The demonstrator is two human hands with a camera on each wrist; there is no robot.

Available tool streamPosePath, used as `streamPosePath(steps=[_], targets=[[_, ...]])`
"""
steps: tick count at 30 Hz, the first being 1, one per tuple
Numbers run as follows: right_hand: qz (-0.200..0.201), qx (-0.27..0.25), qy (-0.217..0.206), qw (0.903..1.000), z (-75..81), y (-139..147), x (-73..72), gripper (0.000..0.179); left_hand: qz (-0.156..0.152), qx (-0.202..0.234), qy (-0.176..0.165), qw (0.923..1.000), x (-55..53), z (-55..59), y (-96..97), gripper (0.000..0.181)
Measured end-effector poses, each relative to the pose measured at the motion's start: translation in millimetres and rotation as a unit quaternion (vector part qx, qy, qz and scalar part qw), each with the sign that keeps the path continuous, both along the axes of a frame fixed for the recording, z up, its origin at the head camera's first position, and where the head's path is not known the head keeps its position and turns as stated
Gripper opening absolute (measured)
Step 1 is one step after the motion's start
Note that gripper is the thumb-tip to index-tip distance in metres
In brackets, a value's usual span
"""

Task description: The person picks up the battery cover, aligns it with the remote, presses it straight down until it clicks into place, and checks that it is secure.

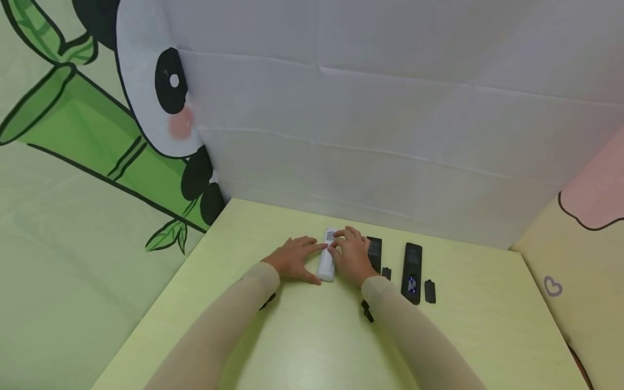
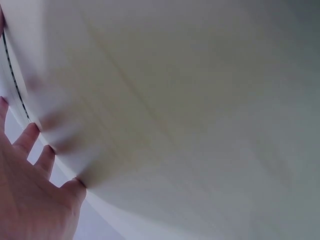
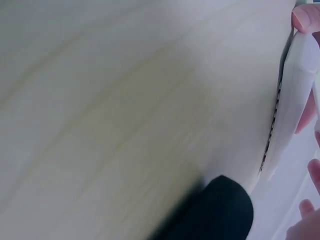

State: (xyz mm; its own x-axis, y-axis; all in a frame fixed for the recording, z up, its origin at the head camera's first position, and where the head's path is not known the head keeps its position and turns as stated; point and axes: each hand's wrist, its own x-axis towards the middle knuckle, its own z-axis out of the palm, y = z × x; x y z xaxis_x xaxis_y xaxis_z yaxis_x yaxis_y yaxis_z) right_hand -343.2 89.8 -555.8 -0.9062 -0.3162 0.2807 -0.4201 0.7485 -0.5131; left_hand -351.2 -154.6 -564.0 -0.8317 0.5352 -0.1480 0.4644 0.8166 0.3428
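A white remote control [image 1: 325, 268] lies on the table between the two hands, its length running away from me. On its left side my left hand [image 1: 294, 259] spreads its fingers; the index fingertip touches the remote, and the thumb lies by its near end. My right hand [image 1: 352, 255] bends its fingers over the right side, with thumb and fingertips holding the upper part. In the right wrist view a thumb touches one end of the white remote [image 3: 296, 85]. The left wrist view catches only a strip of its edge. The fingers hide part of the remote's upper face.
Right of the right hand lies a black remote [image 1: 375, 250], partly covered by that hand, with a small black cover [image 1: 387, 273] beside it. Farther right, another black remote [image 1: 412, 271] shows blue batteries [image 1: 411, 284]; its cover [image 1: 430, 291] lies alongside. A hanging cloth [image 1: 365, 135] borders the table's back.
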Motion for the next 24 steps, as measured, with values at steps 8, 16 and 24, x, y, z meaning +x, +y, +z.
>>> streamPosePath(steps=[8,16,24], targets=[[-0.005,0.012,-0.030,0.9995,4.1,-2.7,-1.0,0.020,-0.002,-0.001,0.000,1.0000,-0.4,1.0,0.8,0.114],[-0.009,0.023,-0.039,0.9989,-1.0,-2.5,-3.3,0.019,0.004,-0.004,-0.003,1.0000,2.5,-0.5,1.3,0.115],[-0.008,0.007,-0.041,0.9991,-2.9,-0.6,-5.2,0.019,0.002,-0.005,0.009,0.9999,-0.1,-1.6,3.0,0.115]])
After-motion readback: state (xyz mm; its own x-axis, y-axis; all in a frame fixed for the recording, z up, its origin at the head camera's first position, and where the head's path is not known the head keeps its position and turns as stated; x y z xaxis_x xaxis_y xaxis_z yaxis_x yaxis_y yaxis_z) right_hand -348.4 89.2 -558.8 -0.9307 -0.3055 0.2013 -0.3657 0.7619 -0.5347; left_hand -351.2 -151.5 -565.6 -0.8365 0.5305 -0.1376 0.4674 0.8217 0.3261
